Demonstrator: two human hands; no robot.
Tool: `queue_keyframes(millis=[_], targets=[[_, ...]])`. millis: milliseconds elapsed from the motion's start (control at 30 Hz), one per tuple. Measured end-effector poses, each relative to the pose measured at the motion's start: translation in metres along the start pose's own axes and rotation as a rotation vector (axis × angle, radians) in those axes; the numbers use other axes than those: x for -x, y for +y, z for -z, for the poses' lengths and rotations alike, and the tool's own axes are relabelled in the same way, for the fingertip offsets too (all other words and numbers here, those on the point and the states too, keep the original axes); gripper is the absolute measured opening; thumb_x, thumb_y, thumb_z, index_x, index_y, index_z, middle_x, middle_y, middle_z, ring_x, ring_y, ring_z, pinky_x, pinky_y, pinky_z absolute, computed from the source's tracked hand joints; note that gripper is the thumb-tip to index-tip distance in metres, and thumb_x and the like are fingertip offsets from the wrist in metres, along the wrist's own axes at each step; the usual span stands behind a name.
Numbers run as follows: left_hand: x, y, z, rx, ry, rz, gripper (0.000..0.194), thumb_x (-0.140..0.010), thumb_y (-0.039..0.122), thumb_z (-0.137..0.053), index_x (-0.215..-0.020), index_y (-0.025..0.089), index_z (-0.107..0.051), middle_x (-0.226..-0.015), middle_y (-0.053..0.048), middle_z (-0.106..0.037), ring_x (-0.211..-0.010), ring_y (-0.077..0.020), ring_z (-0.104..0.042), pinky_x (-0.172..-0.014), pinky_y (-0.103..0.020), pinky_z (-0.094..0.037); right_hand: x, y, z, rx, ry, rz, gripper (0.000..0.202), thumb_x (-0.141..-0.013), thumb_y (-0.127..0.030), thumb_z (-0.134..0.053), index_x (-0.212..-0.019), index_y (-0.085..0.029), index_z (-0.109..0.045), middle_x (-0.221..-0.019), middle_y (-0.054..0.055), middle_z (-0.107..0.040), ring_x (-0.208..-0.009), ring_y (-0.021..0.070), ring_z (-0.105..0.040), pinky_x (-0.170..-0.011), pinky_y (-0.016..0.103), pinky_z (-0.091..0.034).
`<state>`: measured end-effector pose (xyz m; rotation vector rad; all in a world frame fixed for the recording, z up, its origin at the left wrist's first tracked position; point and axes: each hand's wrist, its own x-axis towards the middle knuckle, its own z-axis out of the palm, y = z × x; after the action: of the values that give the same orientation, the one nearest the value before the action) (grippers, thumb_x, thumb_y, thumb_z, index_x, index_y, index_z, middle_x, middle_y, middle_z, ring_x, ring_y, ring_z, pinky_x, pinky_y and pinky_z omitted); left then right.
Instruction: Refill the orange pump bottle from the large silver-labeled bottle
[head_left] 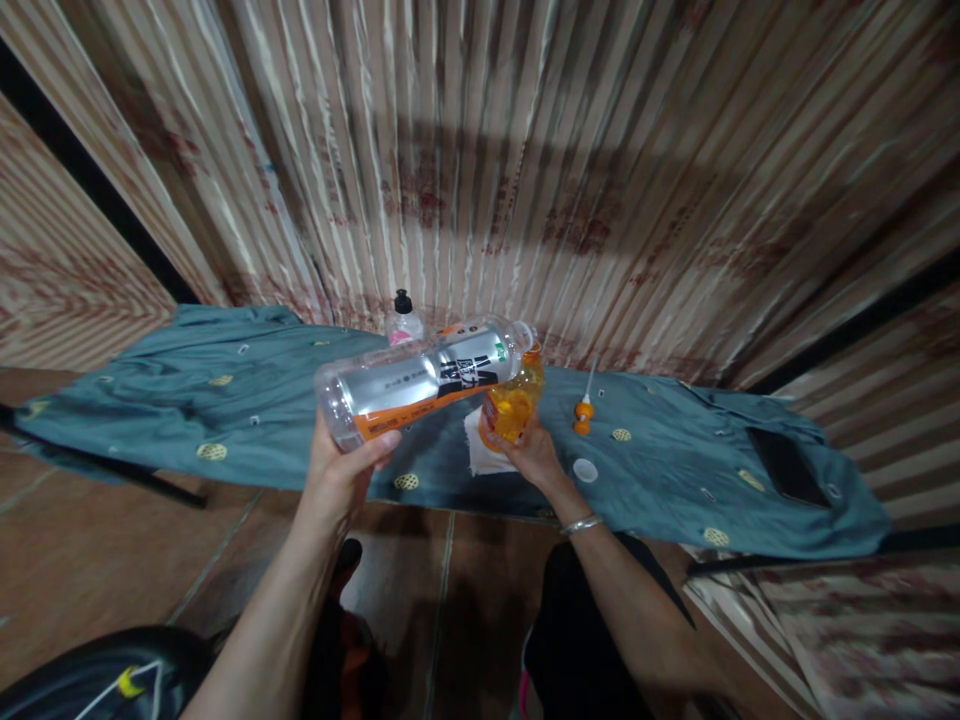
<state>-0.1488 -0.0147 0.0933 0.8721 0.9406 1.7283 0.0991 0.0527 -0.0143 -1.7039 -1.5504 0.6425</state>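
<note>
My left hand [346,462] is wrapped round the base of a large clear drink bottle [420,378] with a silver and orange label. This bottle lies tilted almost level, its uncapped mouth to the right, at the top of an amber bottle [517,405]. Fingers of my right hand [534,452] close round the lower part of the amber bottle, above a white cloth [486,455]. Whether the two mouths touch, I cannot tell. Right of them lie an orange pump top [583,415] with a clear tube and a round white cap [585,470].
A small clear bottle with a black top [403,318] stands behind the drink bottle. A dark phone [787,467] lies at the right of the teal cloth-covered table [660,450]. Striped curtains [480,180] hang close behind, with dark poles at both sides.
</note>
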Motion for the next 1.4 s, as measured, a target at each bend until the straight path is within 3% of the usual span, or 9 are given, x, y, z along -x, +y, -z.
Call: queue_keyframes(millis=[400,867,1133,1400], targets=[[-0.004,-0.003,0.008,-0.018,-0.074,0.015,0.080,-0.052,0.026,-0.101,-0.120,0.022,-0.060,-0.074,0.003,-0.067,-0.054,-0.0095,-0.047,-0.044,-0.023,-0.027,0.000,-0.002,0.002,0.054,-0.017,-0.045,0.066,-0.083,-0.045,-0.088,-0.136,-0.021,-0.057,-0.115,0.010,-0.083,-0.108,0.0340,-0.082,-0.092,0.042,-0.064],[-0.001,0.001,-0.001,-0.009,0.019,0.006,0.070,-0.045,0.022,-0.097,-0.106,0.022,-0.063,-0.069,0.004,-0.065,-0.049,-0.0076,-0.041,-0.042,-0.021,-0.024,0.003,-0.012,0.006,0.043,-0.041,-0.042,0.059,-0.086,-0.041,-0.084,-0.134,-0.022,-0.056,-0.114,0.008,-0.083,-0.109,0.0325,-0.082,-0.095,0.044,-0.064],[-0.002,0.000,0.000,-0.011,-0.009,0.001,0.072,-0.047,0.025,-0.098,-0.110,0.022,-0.062,-0.070,0.004,-0.064,-0.051,-0.0088,-0.044,-0.043,-0.022,-0.021,-0.001,-0.003,0.004,0.052,-0.031,-0.017,0.061,-0.082,-0.044,-0.087,-0.130,-0.022,-0.057,-0.112,0.010,-0.083,-0.107,0.0336,-0.082,-0.093,0.043,-0.064],[-0.001,0.001,0.001,-0.010,-0.021,-0.006,0.068,-0.049,0.025,-0.099,-0.107,0.022,-0.065,-0.070,0.003,-0.064,-0.052,-0.0094,-0.045,-0.044,-0.023,-0.024,0.000,-0.006,0.005,0.072,-0.037,-0.022,0.058,-0.085,-0.041,-0.086,-0.132,-0.023,-0.056,-0.116,0.009,-0.083,-0.109,0.0322,-0.082,-0.093,0.040,-0.064]])
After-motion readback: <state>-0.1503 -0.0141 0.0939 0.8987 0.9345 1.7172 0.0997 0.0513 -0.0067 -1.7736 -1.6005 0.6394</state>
